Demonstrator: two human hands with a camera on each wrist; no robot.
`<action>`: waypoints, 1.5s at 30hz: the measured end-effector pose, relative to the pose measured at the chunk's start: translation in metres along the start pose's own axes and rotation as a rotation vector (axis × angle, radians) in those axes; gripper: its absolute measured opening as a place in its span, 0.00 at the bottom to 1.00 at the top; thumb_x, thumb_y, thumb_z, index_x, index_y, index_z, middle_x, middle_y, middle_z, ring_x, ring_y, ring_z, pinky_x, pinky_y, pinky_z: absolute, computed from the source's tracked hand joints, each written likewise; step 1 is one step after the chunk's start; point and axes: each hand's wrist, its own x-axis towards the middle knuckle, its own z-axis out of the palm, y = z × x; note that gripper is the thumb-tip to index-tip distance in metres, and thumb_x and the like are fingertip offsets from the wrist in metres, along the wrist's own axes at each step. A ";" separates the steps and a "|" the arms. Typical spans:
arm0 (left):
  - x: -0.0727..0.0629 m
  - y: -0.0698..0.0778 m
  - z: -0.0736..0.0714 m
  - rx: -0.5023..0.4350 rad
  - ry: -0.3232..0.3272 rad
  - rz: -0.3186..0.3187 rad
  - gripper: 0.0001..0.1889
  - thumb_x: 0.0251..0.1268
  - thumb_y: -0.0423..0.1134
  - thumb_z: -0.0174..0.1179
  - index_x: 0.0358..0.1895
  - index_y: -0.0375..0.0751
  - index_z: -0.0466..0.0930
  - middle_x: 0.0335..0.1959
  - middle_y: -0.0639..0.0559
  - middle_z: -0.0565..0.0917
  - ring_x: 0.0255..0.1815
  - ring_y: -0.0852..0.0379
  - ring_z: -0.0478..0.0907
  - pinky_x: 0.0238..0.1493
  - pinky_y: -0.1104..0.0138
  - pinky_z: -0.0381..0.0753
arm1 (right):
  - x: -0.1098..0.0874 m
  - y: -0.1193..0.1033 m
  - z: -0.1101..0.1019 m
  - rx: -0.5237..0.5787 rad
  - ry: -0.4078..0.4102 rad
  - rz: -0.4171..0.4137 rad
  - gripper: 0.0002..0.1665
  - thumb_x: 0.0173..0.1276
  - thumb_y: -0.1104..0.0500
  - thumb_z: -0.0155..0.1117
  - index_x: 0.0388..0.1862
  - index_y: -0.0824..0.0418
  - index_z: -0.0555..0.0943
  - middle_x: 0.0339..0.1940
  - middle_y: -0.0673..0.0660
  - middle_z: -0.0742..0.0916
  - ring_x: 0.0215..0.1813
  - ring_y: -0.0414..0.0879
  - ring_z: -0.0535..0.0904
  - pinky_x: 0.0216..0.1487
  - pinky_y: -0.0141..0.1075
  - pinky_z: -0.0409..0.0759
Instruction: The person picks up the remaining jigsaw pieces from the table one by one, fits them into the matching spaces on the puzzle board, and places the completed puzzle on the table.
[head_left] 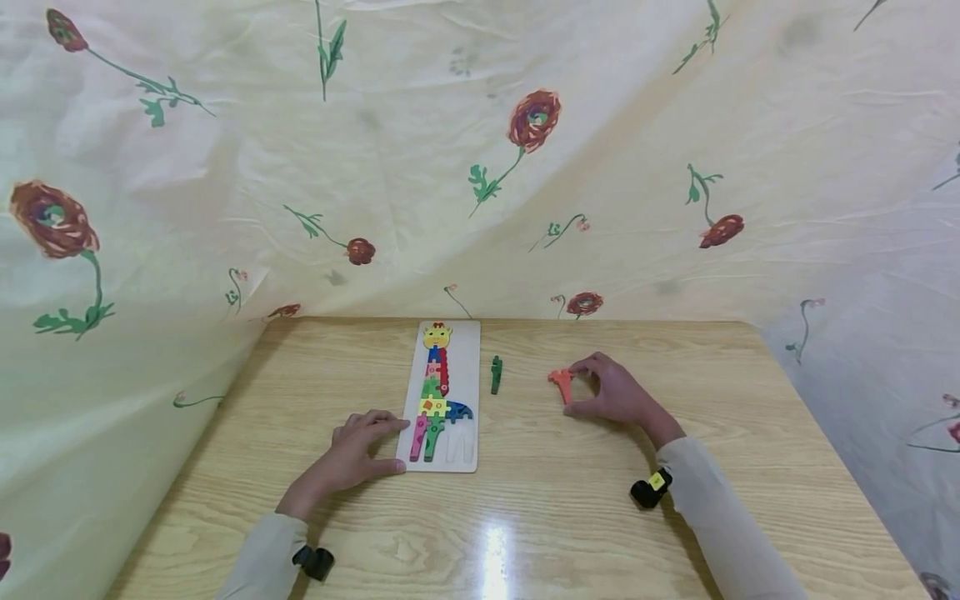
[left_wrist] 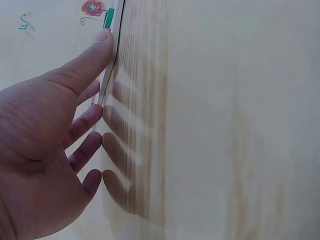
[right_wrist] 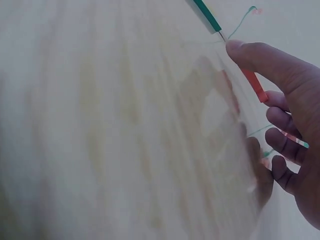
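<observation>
A white giraffe puzzle board (head_left: 466, 358) lies upright at the middle of the table, its colourful pieces set in the shape. At its lower right are two bare white leg-shaped recesses (head_left: 460, 446). My left hand (head_left: 356, 454) rests on the board's left edge, thumb near the bottom corner and fingers extended. In the left wrist view the thumb (left_wrist: 85, 62) lies along that edge. My right hand (head_left: 611, 390) pinches an orange puzzle piece (head_left: 562, 384) between thumb and index finger, close over the table. Between board and right hand lies a dark green puzzle piece (head_left: 497, 375).
The wooden table (head_left: 570, 500) runs back to a flowered cloth (head_left: 420, 167) hanging behind it and along both sides. Black wrist cameras sit on both sleeves, the right one (head_left: 650, 489) low over the table.
</observation>
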 end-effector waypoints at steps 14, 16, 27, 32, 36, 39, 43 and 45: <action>0.001 -0.002 0.000 0.014 -0.003 -0.012 0.33 0.59 0.56 0.74 0.69 0.61 0.77 0.68 0.53 0.74 0.68 0.47 0.62 0.62 0.46 0.56 | -0.005 -0.018 0.003 -0.051 0.095 -0.078 0.40 0.50 0.41 0.84 0.56 0.63 0.82 0.48 0.58 0.81 0.46 0.50 0.77 0.47 0.47 0.77; 0.001 0.000 0.000 0.010 -0.003 -0.013 0.33 0.58 0.56 0.74 0.69 0.60 0.77 0.68 0.53 0.74 0.68 0.47 0.62 0.63 0.46 0.56 | -0.005 -0.024 0.003 -0.047 0.117 -0.089 0.40 0.50 0.42 0.85 0.55 0.63 0.83 0.48 0.58 0.82 0.46 0.51 0.77 0.47 0.47 0.78; 0.000 0.001 0.001 0.010 -0.003 -0.007 0.33 0.59 0.55 0.74 0.69 0.60 0.77 0.68 0.53 0.74 0.68 0.46 0.62 0.63 0.46 0.55 | -0.002 -0.058 0.007 -0.016 0.136 -0.042 0.43 0.50 0.38 0.84 0.58 0.61 0.82 0.50 0.61 0.82 0.48 0.54 0.77 0.48 0.47 0.77; 0.001 0.000 0.001 0.014 -0.002 -0.011 0.33 0.59 0.56 0.73 0.69 0.61 0.77 0.68 0.53 0.73 0.68 0.46 0.62 0.63 0.46 0.56 | -0.001 -0.073 0.009 -0.004 0.150 -0.042 0.42 0.51 0.38 0.83 0.58 0.60 0.82 0.51 0.61 0.82 0.49 0.57 0.78 0.47 0.47 0.78; 0.001 0.001 0.002 0.023 0.000 -0.022 0.34 0.58 0.58 0.73 0.69 0.62 0.77 0.69 0.53 0.73 0.69 0.47 0.62 0.64 0.46 0.57 | 0.000 -0.081 0.013 -0.005 0.159 -0.035 0.42 0.50 0.37 0.83 0.58 0.60 0.82 0.50 0.61 0.81 0.49 0.57 0.78 0.46 0.47 0.78; 0.000 0.001 0.002 0.021 -0.002 -0.024 0.33 0.58 0.58 0.73 0.69 0.62 0.77 0.69 0.53 0.73 0.69 0.47 0.62 0.64 0.46 0.57 | 0.001 -0.088 0.017 0.010 0.160 -0.030 0.42 0.49 0.38 0.84 0.57 0.61 0.82 0.50 0.61 0.82 0.49 0.57 0.78 0.47 0.46 0.78; 0.000 0.001 0.001 0.014 0.001 -0.011 0.33 0.59 0.57 0.73 0.69 0.61 0.77 0.69 0.53 0.73 0.69 0.46 0.62 0.63 0.45 0.56 | 0.003 -0.098 0.022 0.034 0.154 -0.027 0.41 0.49 0.39 0.84 0.57 0.60 0.82 0.51 0.61 0.81 0.49 0.58 0.78 0.48 0.46 0.78; 0.000 0.001 0.001 0.013 0.004 -0.006 0.33 0.59 0.57 0.73 0.69 0.61 0.77 0.69 0.53 0.74 0.69 0.46 0.62 0.63 0.45 0.56 | 0.004 -0.103 0.024 0.039 0.151 -0.029 0.41 0.50 0.39 0.84 0.57 0.60 0.82 0.51 0.61 0.81 0.49 0.57 0.78 0.48 0.46 0.79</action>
